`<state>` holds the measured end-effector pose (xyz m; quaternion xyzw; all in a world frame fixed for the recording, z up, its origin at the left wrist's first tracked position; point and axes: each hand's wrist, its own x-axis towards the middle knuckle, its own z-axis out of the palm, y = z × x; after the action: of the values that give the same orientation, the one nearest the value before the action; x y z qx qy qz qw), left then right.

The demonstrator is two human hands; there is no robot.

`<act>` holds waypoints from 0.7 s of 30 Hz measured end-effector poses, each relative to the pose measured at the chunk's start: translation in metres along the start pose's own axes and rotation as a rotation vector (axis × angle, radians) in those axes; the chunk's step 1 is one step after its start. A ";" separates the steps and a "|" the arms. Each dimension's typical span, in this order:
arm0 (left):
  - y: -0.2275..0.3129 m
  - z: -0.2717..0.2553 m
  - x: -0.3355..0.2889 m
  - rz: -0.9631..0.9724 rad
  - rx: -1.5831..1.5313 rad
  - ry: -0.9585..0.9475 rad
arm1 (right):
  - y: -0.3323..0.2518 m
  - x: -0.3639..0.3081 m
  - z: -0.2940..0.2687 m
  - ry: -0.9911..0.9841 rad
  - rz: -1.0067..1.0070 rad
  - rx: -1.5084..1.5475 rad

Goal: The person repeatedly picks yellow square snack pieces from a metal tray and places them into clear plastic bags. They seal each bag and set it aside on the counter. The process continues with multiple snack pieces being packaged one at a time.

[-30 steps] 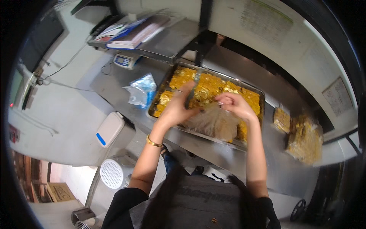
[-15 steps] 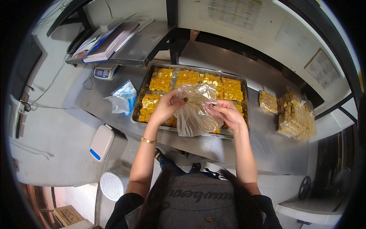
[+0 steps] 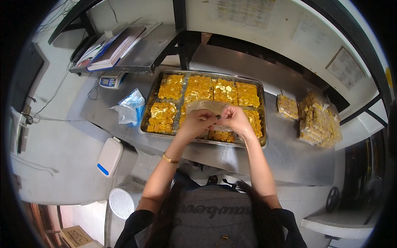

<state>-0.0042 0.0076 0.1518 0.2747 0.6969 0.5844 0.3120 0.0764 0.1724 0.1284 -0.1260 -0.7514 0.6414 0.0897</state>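
Note:
A clear plastic bag point(image 3: 200, 107) is pinched between my two hands above the tray. My left hand point(image 3: 197, 125) grips its near edge with thumb and fingers. Close beside it, my right hand point(image 3: 236, 120) also pinches the bag, and the fingertips of both hands almost meet. Below lies a large metal tray point(image 3: 153, 99) with several blocks of yellow-orange cut pieces point(image 3: 162, 117) in rows. The bag and my hands cover some of the middle blocks.
Left of the tray are a blue-and-clear pack of plastic bags point(image 3: 133, 108) and a small digital scale point(image 3: 111, 80). Filled bags point(image 3: 318, 124) stand piled at the right, beside one smaller bag point(image 3: 288, 106). Binders point(image 3: 118, 49) rest on a shelf above.
My hands have come closer together and slightly lower. The bag, which hung spread toward me, now lies mostly beyond my fingers, over the tray. The view has shifted slightly.

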 end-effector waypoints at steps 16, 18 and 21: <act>-0.019 -0.011 0.023 -0.190 -1.041 0.008 | 0.069 -0.015 -0.048 0.003 0.060 0.614; -0.028 -0.014 0.033 -0.179 -1.109 0.051 | 0.072 -0.021 -0.051 0.013 0.147 0.460; -0.033 -0.012 0.038 -0.065 -0.888 0.168 | 0.061 -0.022 -0.049 0.173 0.124 0.191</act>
<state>-0.0385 0.0231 0.1161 0.0439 0.4100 0.8369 0.3600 0.1168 0.2202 0.0769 -0.2178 -0.6672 0.7011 0.1262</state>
